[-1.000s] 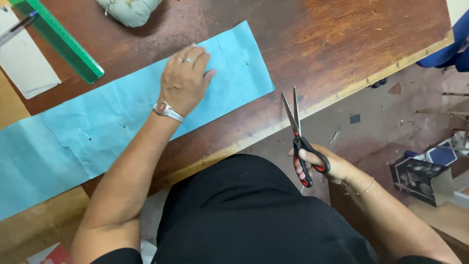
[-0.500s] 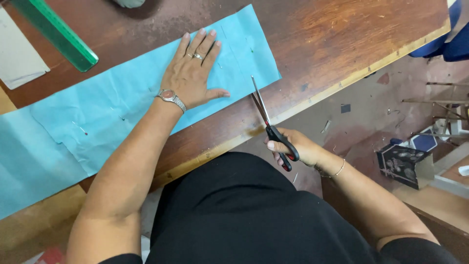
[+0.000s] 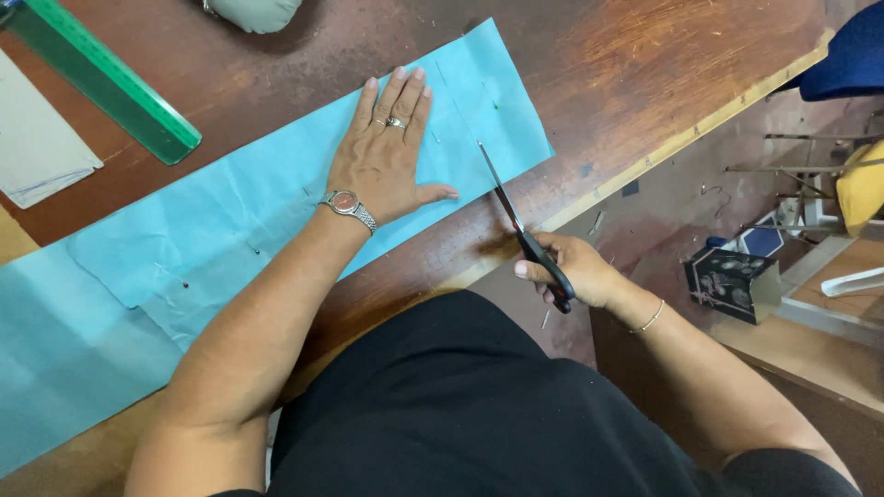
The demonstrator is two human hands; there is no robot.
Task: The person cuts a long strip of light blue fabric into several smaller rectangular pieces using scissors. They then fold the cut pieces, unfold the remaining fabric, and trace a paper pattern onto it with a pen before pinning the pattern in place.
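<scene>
A long strip of light blue cloth (image 3: 230, 221) lies flat across the brown wooden table (image 3: 645, 83), with a few pins stuck in it. My left hand (image 3: 387, 156) rests palm down on the cloth near its right end, fingers spread; it wears a ring and a wristwatch. My right hand (image 3: 575, 271) grips black-handled scissors (image 3: 520, 225) at the table's front edge. Their blades point up over the cloth's lower right edge, just right of my left thumb.
A green ruler (image 3: 101, 83) lies at the top left beside a pale card (image 3: 37, 147). A grey-green padded object (image 3: 253, 11) sits at the top edge. Beyond the table's right edge are a small dark box (image 3: 732, 281), a blue seat (image 3: 847, 55) and something yellow (image 3: 866, 184).
My right hand brought the scissors up from beside the table to the cloth's edge. My left hand slid right along the cloth and spread flat.
</scene>
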